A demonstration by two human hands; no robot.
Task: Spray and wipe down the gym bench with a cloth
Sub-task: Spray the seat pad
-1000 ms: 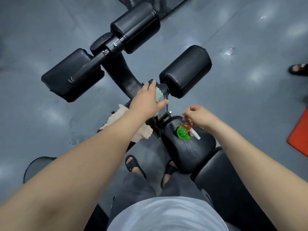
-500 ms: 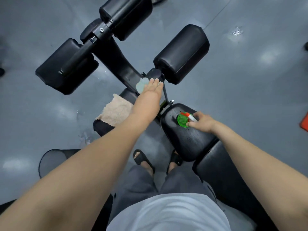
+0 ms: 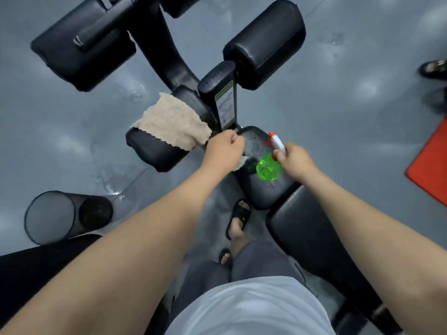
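Right hand [image 3: 296, 162] grips the bottle [image 3: 268, 169] over the wet surface [image 3: 263, 192] — left hand [image 3: 223, 151] clenches a pale wipe [image 3: 242, 162] beside it; cloth [image 3: 171, 122] drapes the left pad [image 3: 154, 153]

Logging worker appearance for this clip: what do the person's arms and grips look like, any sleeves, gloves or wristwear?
The left forearm and right forearm are bare along their whole visible length, no sleeves in view. The left grip and right grip wear no gloves, and no watch or band shows at either wrist. Rings are too small to judge.
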